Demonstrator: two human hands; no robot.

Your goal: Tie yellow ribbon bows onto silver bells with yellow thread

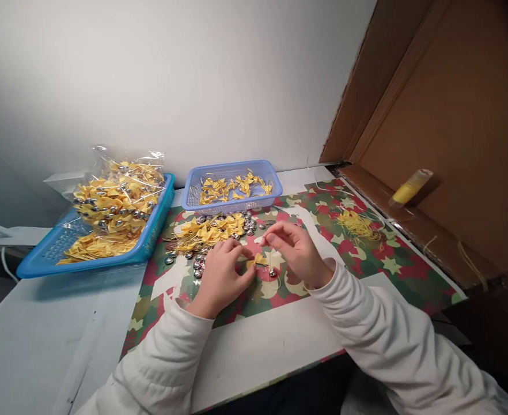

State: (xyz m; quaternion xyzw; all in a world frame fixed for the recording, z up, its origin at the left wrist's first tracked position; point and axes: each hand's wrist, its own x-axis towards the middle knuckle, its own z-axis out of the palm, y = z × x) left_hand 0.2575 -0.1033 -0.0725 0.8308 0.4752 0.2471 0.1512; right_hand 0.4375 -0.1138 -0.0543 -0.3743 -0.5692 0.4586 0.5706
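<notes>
Thumb and fingers of my left hand (226, 274) close on a small yellow ribbon bow (260, 260) just above the camouflage-patterned sheet. A round silver bell (272, 272) lies right beside the bow, with a thin pale cord curving near it. My right hand (299, 253) is raised a little above and to the right, thumb and forefinger pinched together. Whatever is in that pinch is too fine to make out. Beyond my left hand lies a heap of yellow bows (213, 229), with loose silver bells (198, 266) around it.
A periwinkle basket (232, 204) with yellow bows stands at the back. On the left, a blue basket (159, 222) bears a clear bag of bows and bells (118, 196). Yellow thread (360, 225) lies tangled at right, near a cardboard wall (448, 127) and a yellow-filled tube (410, 189).
</notes>
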